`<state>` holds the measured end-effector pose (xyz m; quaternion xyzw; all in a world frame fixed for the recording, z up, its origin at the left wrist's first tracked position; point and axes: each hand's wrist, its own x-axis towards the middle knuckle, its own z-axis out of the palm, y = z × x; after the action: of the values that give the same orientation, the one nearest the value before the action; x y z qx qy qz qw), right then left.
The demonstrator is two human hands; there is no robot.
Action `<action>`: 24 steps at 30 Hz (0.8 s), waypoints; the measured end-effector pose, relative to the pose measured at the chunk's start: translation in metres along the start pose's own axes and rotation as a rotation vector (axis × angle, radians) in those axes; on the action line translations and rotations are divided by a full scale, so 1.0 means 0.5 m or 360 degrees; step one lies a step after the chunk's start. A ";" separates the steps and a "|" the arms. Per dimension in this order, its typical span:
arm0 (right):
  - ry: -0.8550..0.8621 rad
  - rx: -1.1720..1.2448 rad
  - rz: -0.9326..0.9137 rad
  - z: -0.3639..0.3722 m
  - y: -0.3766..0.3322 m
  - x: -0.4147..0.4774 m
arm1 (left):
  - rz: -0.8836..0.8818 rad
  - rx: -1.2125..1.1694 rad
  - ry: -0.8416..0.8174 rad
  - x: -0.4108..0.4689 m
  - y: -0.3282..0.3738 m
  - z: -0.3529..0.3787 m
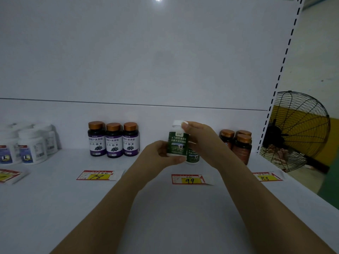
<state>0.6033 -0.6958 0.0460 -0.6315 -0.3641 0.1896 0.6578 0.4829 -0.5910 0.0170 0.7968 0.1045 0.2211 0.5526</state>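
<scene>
At the far left of the shelf [165,208] stand white bottles [31,145], then three purple bottles [113,140] in a neat row behind the 78 tag [98,175]. Those groups look settled.

The left hand [157,153] curls round the lower part of the green bottle [177,143], with its thumb under the base. The bottle is upright and seems to be lifted just clear of the shelf, above and behind the 99 tag [189,179]. A second green bottle [192,156] stands on the shelf just behind it, partly hidden.

The right hand [200,140] grips the same bottle near its white cap, so both hands are clamped on it, close together.

Brown bottles [240,145] stand to the right behind the 158 tag [266,177], with a fan [297,131] beyond the shelf.

The green group looks unfinished: one bottle is placed, and the held one has yet to be set down and released.
</scene>
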 end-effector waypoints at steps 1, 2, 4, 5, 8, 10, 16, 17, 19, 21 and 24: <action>-0.0035 -0.0003 0.0016 0.001 -0.001 -0.001 | -0.0006 0.0026 0.0024 0.001 -0.001 0.000; -0.0075 -0.0003 0.0030 0.002 -0.002 -0.003 | -0.0008 0.0054 0.0046 0.002 -0.003 0.000; -0.0143 -0.0001 0.0048 0.003 -0.005 -0.008 | -0.0011 0.0075 0.0065 0.004 -0.006 -0.001; -0.0159 -0.0006 0.0056 0.004 -0.006 -0.010 | -0.0013 0.0070 0.0056 0.005 -0.007 -0.001; -0.0120 -0.0064 0.0069 0.003 -0.005 -0.010 | -0.0028 0.0059 0.0009 0.006 -0.008 -0.001; -0.0080 -0.0130 0.0030 0.005 -0.004 -0.010 | -0.0015 0.0054 0.0009 0.007 -0.010 -0.003; -0.0187 -0.0471 -0.0525 0.037 -0.021 -0.023 | 0.0279 -0.0043 0.0311 0.014 -0.020 -0.023; -0.0243 -0.0518 -0.0617 0.045 -0.021 -0.025 | 0.0374 -0.0013 0.0394 0.015 -0.020 -0.026; -0.0326 -0.0591 -0.0760 0.058 -0.016 -0.026 | 0.0507 0.0049 0.0552 0.015 -0.020 -0.031; -0.0359 -0.0627 -0.0862 0.067 -0.012 -0.027 | 0.0572 0.0101 0.0660 0.015 -0.019 -0.035; -0.0367 -0.0645 -0.0936 0.072 -0.012 -0.027 | 0.0560 0.0139 0.0698 0.014 -0.015 -0.038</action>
<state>0.5673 -0.6812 0.0465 -0.5918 -0.6318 -0.0133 0.5004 0.4808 -0.5698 0.0174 0.7589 0.0913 0.4760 0.4350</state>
